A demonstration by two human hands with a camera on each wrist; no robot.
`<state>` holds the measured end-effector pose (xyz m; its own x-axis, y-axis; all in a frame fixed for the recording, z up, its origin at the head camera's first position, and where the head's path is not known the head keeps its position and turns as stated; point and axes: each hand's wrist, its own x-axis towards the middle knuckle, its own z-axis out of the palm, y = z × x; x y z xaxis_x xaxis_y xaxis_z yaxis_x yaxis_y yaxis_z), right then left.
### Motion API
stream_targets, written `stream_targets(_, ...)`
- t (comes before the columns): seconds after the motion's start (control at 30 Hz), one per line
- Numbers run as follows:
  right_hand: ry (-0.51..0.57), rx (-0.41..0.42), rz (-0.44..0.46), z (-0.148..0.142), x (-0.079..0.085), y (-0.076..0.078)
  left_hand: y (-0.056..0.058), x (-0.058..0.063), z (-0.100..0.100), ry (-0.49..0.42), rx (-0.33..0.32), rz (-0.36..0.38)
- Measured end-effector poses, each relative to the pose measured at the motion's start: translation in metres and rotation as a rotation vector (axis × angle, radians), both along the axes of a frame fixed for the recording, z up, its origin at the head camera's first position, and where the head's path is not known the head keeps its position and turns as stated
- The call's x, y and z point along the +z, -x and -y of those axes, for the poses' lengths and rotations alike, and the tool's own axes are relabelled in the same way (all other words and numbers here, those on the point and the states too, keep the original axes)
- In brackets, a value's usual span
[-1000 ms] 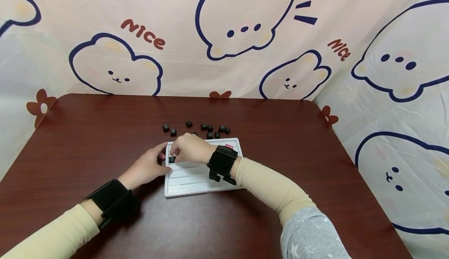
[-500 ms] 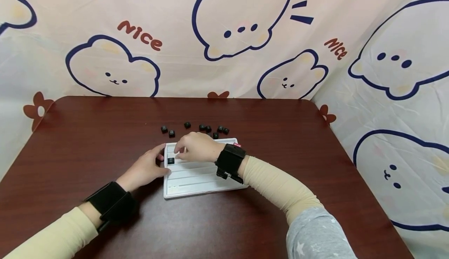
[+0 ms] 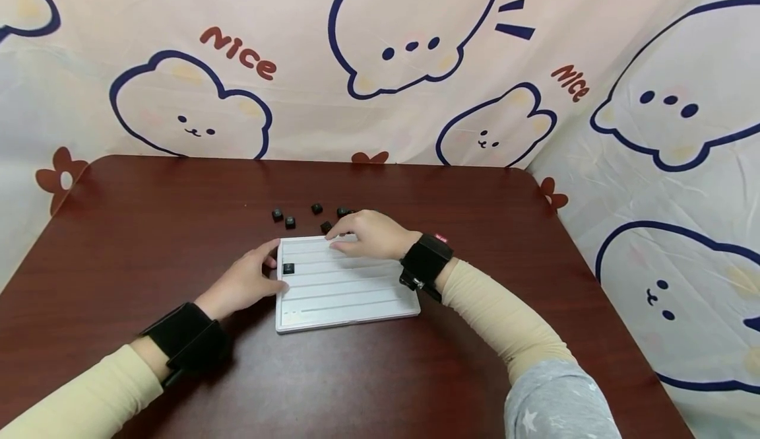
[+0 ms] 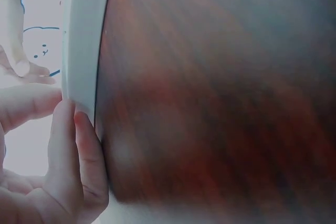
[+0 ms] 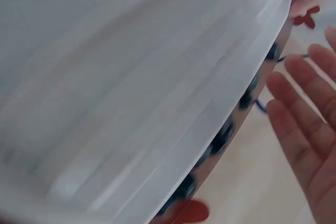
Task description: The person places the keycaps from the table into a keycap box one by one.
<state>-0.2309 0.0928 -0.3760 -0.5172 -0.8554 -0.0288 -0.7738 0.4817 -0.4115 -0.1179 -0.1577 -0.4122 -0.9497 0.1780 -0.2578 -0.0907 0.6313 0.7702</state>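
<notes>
A white board (image 3: 344, 297) with raised parallel ridges lies on the table in the head view. My left hand (image 3: 242, 283) holds its left edge, thumb at the near side and fingers by the far corner. In the left wrist view, the fingertips meet the pale board edge (image 4: 84, 51). One small black cube, like a keycap (image 3: 288, 269), sits on the board near its left edge. My right hand (image 3: 379, 236) hovers over the board's far edge, close to a loose black cube (image 3: 326, 227). Extended and empty fingers (image 5: 310, 124) show in the right wrist view.
More black cubes (image 3: 277, 215) lie loose on the table beyond the board, some hidden behind my right hand. The brown table (image 3: 178, 228) ends at a patterned cloth backdrop (image 3: 320, 122). A small red tag (image 3: 441, 237) shows behind the right wristband.
My right hand has moved from the board's left side rightward and away toward the far edge, uncovering the black cube on the board. The left hand stays at the edge.
</notes>
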Motion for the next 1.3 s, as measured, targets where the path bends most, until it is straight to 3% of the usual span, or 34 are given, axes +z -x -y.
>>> stream_targets(0.23,0.092,0.027,-0.063,-0.027,-0.002,0.018,-0.001,0.004,0.000,0.003,0.004,0.002)
stream_targets(0.47,0.129,-0.074,-0.070,-0.051,-0.009,0.037,0.000,0.001,0.001,-0.003,-0.003,-0.006)
stream_targets(0.8,0.074,-0.218,-0.023,-0.070,-0.021,0.055,0.000,0.001,0.001,-0.011,0.002,-0.002)
stream_targets(1.03,0.015,-0.327,0.074,-0.068,-0.022,0.059,0.001,0.001,0.002,-0.008,0.000,-0.006)
stream_targets(1.3,-0.025,-0.386,0.105,-0.063,-0.025,0.062,0.001,0.002,0.001,0.001,-0.001,-0.010)
